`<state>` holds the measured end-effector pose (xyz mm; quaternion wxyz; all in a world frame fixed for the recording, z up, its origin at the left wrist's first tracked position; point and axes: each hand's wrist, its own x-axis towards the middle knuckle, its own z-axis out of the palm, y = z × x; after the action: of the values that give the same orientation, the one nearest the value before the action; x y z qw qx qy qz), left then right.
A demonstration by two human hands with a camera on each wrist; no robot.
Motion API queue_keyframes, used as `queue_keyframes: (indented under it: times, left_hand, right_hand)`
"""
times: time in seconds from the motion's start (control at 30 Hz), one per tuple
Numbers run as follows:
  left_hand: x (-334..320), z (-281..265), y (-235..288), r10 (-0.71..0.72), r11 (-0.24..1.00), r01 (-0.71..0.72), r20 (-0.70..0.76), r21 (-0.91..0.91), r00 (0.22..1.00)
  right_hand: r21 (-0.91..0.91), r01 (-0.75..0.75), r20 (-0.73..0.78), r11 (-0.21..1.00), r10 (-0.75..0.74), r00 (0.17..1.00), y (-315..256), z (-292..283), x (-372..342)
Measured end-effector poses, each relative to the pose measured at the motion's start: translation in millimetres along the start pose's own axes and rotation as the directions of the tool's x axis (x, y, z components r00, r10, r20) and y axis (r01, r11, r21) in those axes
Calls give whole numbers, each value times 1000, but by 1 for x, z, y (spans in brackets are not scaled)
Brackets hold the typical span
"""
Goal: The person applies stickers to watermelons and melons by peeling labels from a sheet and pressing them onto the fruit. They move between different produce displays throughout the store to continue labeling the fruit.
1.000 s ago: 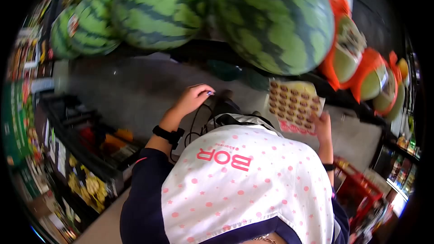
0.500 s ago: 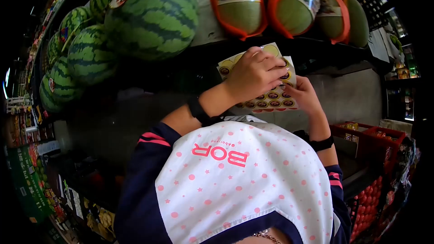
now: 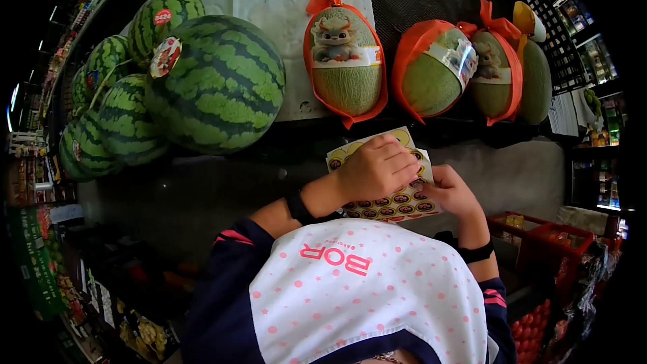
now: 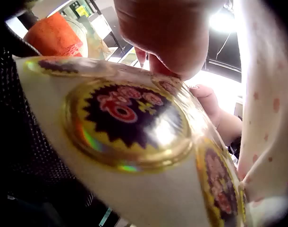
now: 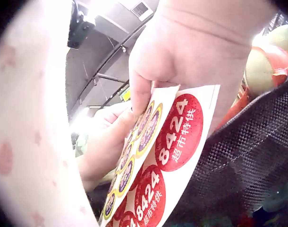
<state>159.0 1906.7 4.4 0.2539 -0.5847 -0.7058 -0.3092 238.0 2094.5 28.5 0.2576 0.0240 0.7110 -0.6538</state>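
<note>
Head view: the right hand (image 3: 457,192) pinches the right side of a white paper sheet (image 3: 402,206) with round gold and purple stickers. The left hand (image 3: 377,170) is over the sheet with bent fingers; I can't tell if they grip anything. The sheet is between the white shirt with pink dots (image 3: 377,263) and an oval green melon in orange wrap (image 3: 348,87).

In the right wrist view, a white sheet with round red stickers (image 5: 179,135) sits behind it.
</note>
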Motion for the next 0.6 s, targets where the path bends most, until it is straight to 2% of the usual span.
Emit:
queue_keyframes:
  times: [0.07,0.13,0.17,0.23,0.37,0.43,0.47,0.53,0.57,0.6]
  left_hand:
    - [6,3,-4,-8,999,8,-13,-41,1000]
    - [20,4,-5,-39,994,38,-3,-101,999]
    - [24,8,-5,-37,993,36,-5,-110,999]
    - [32,17,-5,-15,1000,15,-1,-15,1000]
    - [55,33,-2,18,999,-19,27,38,999]
    - [67,45,2,28,999,-29,29,22,999]
    - [75,51,7,-38,997,39,21,-64,999]
    - [92,60,14,-145,970,148,30,-193,989]
    - [101,64,16,-152,974,154,28,-165,988]
    - [110,67,19,-219,959,216,-1,-181,976]
  right_hand:
    - [-22,-18,0,1000,18,1000,-9,-7,0]
    - [136,-62,50,989,55,997,-15,-19,-4]
    - [137,-66,43,988,61,997,-15,-24,-7]
    - [289,-21,48,957,7,999,-12,-33,-10]
    - [282,-20,57,959,4,998,-8,-60,-16]
    - [1,108,167,994,-107,980,-1,-86,-17]
    - [-3,119,185,993,-117,976,2,-98,-18]
    - [-195,289,226,937,-244,943,7,-123,-21]
    - [-281,375,256,883,-307,917,10,-137,-23]
    - [-271,394,277,878,-321,906,13,-150,-25]
